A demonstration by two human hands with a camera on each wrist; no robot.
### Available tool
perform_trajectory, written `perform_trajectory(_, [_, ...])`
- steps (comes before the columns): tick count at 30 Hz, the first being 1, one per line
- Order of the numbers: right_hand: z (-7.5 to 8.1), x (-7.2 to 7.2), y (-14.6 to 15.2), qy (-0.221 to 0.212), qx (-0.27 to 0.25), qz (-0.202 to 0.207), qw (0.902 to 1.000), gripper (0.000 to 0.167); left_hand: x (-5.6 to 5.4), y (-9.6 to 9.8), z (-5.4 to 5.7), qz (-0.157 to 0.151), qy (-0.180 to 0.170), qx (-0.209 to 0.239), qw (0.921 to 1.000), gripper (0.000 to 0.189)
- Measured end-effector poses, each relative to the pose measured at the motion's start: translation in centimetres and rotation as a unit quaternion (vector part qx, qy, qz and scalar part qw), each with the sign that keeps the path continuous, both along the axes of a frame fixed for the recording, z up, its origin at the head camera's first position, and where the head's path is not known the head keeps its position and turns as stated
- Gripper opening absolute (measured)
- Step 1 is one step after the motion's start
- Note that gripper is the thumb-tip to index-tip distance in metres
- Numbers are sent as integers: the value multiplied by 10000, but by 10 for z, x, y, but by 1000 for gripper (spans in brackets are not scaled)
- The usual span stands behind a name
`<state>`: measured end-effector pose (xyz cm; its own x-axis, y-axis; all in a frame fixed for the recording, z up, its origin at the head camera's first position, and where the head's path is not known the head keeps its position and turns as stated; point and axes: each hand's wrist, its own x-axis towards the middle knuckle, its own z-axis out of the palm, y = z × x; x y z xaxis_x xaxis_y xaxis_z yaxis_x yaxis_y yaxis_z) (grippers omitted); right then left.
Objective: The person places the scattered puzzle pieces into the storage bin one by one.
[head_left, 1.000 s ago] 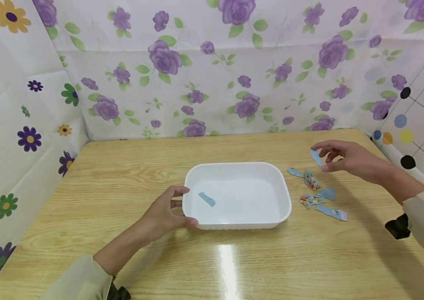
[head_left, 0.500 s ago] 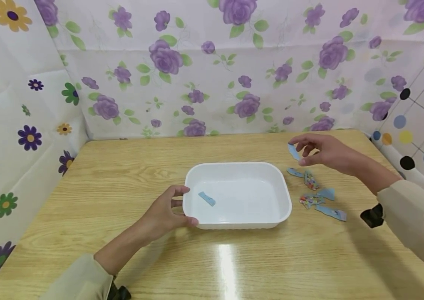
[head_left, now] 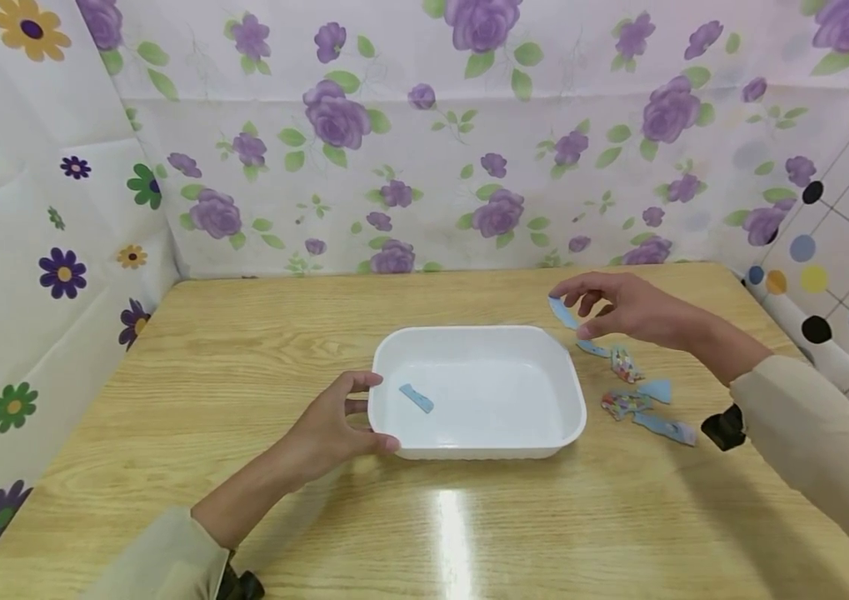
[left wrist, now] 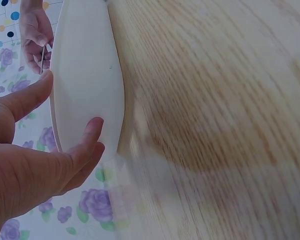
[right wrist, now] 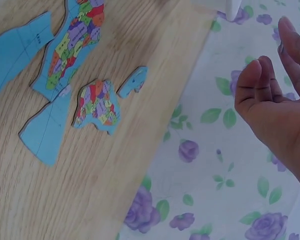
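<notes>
My left hand (head_left: 327, 425) holds the left end of a white plastic tray (head_left: 480, 453), thumb at the near corner; in the left wrist view its fingers lie against the outer wall. One blue puzzle piece (head_left: 417, 398) lies inside the tray, near its left end. My right hand (head_left: 630, 307) pinches a curved pale-blue puzzle piece (head_left: 561, 311) between thumb and index finger, above the table just beyond the tray's far right corner. In the right wrist view that hand (right wrist: 282, 100) hides most of the held piece.
Right of the tray lie several map puzzle pieces: a small blue one (head_left: 593, 348), two multicoloured ones (right wrist: 96, 105), a plain blue wedge (right wrist: 46, 131) and a long blue strip (head_left: 666, 428). Floral cloth (head_left: 424, 167) hangs behind the wooden table (head_left: 259, 350).
My right hand has carried the pinched puzzle piece leftward, from above the right side of the table to near the tray's far right corner. My left hand has stayed on the tray.
</notes>
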<state>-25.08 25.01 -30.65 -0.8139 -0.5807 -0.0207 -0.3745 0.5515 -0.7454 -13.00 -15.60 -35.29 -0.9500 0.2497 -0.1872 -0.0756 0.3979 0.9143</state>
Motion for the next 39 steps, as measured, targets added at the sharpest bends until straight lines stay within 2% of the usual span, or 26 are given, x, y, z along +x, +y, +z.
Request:
perform_trajectory(8, [6,-2,-20,-299,258,554,9977,51,-1,0,0,-47,25,-25,10000,86])
perform_trajectory(17, [15,-6,-50,-402,743,1112,9902,50,-1,0,1,-42,37,-60,10000,86])
perform_trajectory(27, [17,-6,-79,-665,788,1555,9824,53,0,0,1,-47,44,-17,10000,85])
perform_trajectory(33, [10,-1,-98,-595,759,1575,9828,52,0,0,1,-54,-5,40,10000,85])
perform_trajectory(39, [4,10,-125,-456,710,1119,9901,53,0,1,2,-45,-27,52,10000,85])
